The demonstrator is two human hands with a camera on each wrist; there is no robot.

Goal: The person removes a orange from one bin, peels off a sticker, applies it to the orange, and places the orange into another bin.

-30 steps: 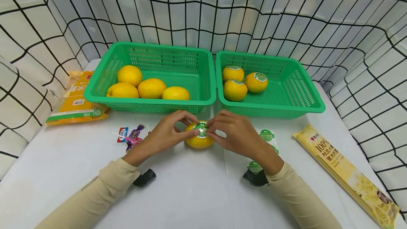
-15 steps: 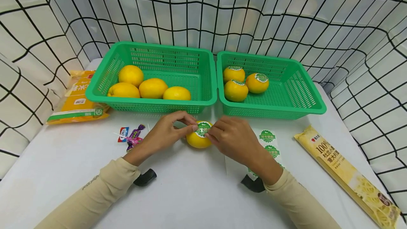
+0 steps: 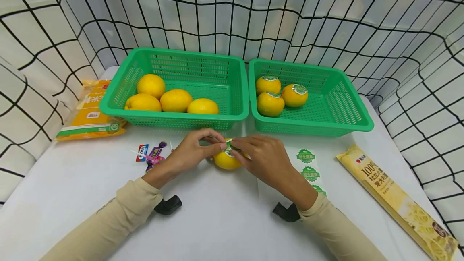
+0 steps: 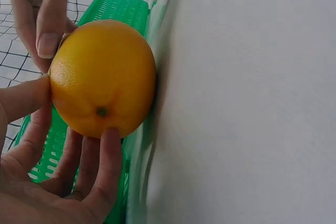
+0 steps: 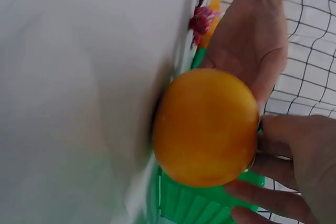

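An orange (image 3: 226,161) with a round green-and-white sticker (image 3: 229,148) on its upper side rests on the white table. My left hand (image 3: 192,152) grips the orange from the left, its thumb at the sticker's edge; the left wrist view shows the fingers curled under the fruit (image 4: 105,80). From the right, my right hand (image 3: 266,158) has its thumb and fingers curled against the orange (image 5: 207,127) at the sticker, covering part of it. A sheet of green stickers (image 3: 310,173) lies by my right forearm, partly hidden by it.
Behind stand two green baskets: the left one (image 3: 181,119) holds several oranges, the right one (image 3: 311,127) three stickered oranges. Wrapped candies (image 3: 155,156) and an orange packet (image 3: 92,110) lie left, a long pasta packet (image 3: 396,202) right. Black wire mesh (image 3: 250,9) surrounds the table.
My right hand's fingers have moved from the sticker's right edge leftward across it, covering more of it. The left hand keeps its hold, and the orange stays in place.
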